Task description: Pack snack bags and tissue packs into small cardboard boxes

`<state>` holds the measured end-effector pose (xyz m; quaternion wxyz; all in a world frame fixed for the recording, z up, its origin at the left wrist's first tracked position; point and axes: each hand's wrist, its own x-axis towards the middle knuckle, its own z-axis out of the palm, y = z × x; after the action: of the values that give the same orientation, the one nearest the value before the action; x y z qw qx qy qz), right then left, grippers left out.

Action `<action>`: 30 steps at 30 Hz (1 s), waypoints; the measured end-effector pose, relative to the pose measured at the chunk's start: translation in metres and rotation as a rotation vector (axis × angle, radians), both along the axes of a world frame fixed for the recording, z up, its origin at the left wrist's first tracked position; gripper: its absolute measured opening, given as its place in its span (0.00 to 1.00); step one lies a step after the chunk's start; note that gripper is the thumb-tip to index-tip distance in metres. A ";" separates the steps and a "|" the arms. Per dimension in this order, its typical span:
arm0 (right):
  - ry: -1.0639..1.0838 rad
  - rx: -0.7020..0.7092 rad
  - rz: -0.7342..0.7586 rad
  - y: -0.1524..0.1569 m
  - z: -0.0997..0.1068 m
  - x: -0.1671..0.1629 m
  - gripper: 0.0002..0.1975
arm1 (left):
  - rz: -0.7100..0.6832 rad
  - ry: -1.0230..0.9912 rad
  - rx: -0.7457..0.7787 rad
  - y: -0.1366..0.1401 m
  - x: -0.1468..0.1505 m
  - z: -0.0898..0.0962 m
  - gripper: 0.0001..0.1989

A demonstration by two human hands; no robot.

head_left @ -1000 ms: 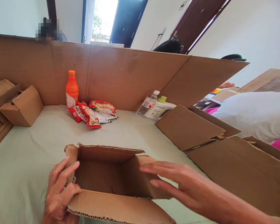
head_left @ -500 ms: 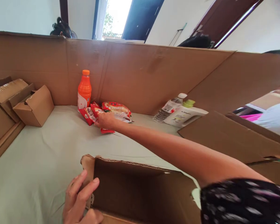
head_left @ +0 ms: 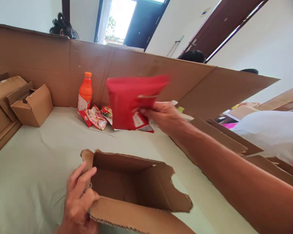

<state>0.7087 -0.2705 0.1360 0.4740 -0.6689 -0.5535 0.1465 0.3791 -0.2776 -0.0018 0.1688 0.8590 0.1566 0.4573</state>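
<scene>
The right hand, its forearm slanting down behind it, pinches a flat red packet near the lower corner, the blurred, smooth wrapper extending leftward from the fingers. Below it, the left hand, fingers bent, grips an open, ragged-edged corrugated cardboard box to its right.

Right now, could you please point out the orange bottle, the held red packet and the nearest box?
Orange bottle [head_left: 85, 91], head view: its body.
Held red packet [head_left: 127, 104], head view: its broad face.
Nearest box [head_left: 135, 212], head view: its near flap.
</scene>
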 end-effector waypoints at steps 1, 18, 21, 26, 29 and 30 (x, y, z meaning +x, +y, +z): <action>0.050 0.057 -0.015 -0.024 0.008 -0.007 0.12 | -0.003 -0.002 -0.011 0.000 0.001 0.003 0.10; -0.747 -0.742 0.478 -0.091 -0.007 -0.099 0.09 | 0.067 0.015 -0.052 0.002 -0.003 0.008 0.13; -0.799 -0.816 0.502 -0.079 -0.011 -0.102 0.10 | 0.108 0.029 -0.074 0.001 -0.006 0.007 0.11; -0.895 -0.853 0.467 -0.075 -0.002 -0.103 0.12 | 0.103 0.039 -0.050 0.000 -0.007 0.006 0.11; -0.905 -0.855 0.447 -0.078 0.007 -0.101 0.12 | 0.094 0.040 -0.030 0.001 -0.005 0.007 0.12; -0.893 -0.837 0.439 -0.080 0.011 -0.100 0.11 | 0.091 0.043 -0.033 0.001 -0.005 0.008 0.13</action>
<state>0.6089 -0.3509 0.1467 -0.1436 -0.6651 -0.7171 0.1510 0.3744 -0.2770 0.0062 0.1585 0.8578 0.2068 0.4431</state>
